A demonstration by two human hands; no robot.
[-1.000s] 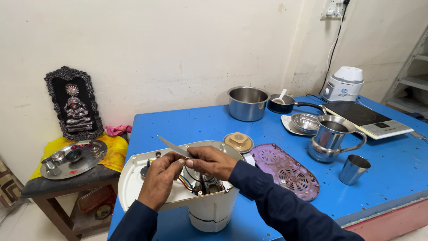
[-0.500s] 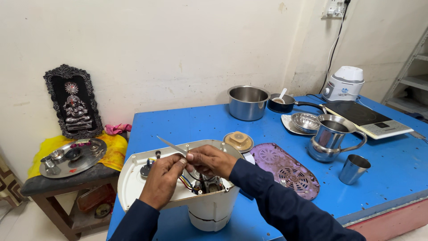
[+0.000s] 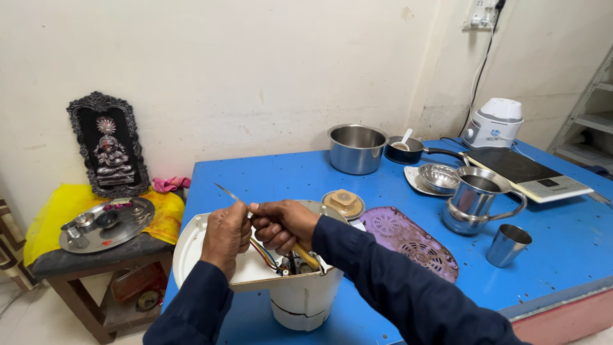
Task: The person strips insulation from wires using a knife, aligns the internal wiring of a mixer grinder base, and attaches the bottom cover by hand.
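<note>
Head view: left hand (image 3: 225, 237) grips tweezers (image 3: 228, 193); right hand (image 3: 281, 225) grips screwdriver (image 3: 305, 256).

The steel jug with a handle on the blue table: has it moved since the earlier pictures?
No. The steel jug with a handle stands in the same spot beside the purple perforated cover plate, in front of the steel strainer.

hands (image 3: 255, 230) over opened white appliance (image 3: 300, 300), thin tool (image 3: 228, 193), blue table (image 3: 562, 255)
</note>
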